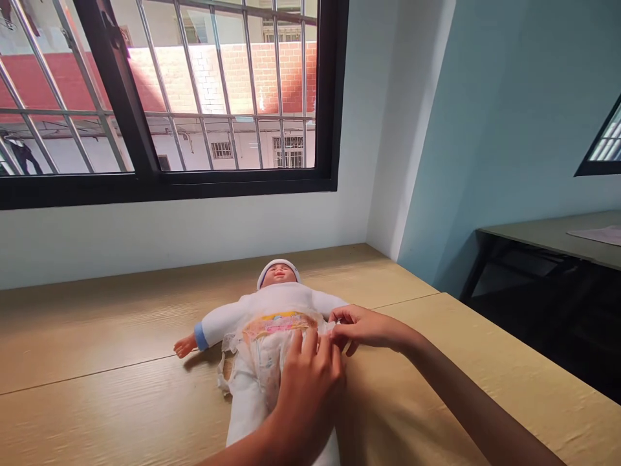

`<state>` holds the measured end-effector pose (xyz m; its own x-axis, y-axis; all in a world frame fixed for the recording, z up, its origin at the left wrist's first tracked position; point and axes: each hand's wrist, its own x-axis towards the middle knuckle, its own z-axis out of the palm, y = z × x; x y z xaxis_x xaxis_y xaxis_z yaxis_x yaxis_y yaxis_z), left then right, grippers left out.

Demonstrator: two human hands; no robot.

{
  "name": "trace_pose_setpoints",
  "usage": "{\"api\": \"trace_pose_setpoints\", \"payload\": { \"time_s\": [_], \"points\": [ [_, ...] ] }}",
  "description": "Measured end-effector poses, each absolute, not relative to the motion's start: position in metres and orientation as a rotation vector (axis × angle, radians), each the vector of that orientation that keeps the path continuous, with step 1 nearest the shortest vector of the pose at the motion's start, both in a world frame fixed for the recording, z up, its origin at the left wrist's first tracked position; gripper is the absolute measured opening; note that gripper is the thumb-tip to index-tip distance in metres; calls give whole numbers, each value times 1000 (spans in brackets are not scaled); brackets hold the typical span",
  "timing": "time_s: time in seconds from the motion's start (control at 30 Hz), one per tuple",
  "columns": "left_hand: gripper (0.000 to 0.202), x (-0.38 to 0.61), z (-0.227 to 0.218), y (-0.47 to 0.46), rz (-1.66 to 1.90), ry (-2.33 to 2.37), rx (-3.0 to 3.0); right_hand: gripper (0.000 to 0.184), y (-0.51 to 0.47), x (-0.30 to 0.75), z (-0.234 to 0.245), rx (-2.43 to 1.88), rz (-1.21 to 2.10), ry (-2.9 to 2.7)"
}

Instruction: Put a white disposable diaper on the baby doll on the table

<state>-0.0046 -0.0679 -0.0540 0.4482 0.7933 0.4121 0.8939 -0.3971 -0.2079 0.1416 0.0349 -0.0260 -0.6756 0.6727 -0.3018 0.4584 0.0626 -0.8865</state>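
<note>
On the diaper (272, 325), left hand (306, 380) lies flat; right hand (365, 327) pinches its edge.

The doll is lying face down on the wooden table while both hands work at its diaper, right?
No: the head view shows the doll face up. It does lie on the wooden table, with left hand and right hand at its diaper.

Readable text: none can be made out | diaper (264, 362) on the doll (276, 299), centre of the frame: a yellow and pink printed band (279, 321) is carried at the waist, its marks too small and blurred to be read | brick building (286, 71) seen through the window (330, 97), upper left: no lettering legible
</note>
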Motion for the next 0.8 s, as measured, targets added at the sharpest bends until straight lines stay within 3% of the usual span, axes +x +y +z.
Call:
{"api": "trace_pose_setpoints", "payload": {
  "time_s": [0.27, 0.5, 0.8],
  "points": [
    [34, -1, -68, -68, -222, -1341, -2457, 10, 42, 156, -20, -1157, 1413, -2353],
    [44, -5, -65, -63, -254, -1356, -2552, 11, 42, 155, -20, -1144, 1423, -2382],
    [26, -1, -70, -63, -223, -1181, -2312, 9, 46, 159, -23, -1211, 1391, -2348]
  ]
}}
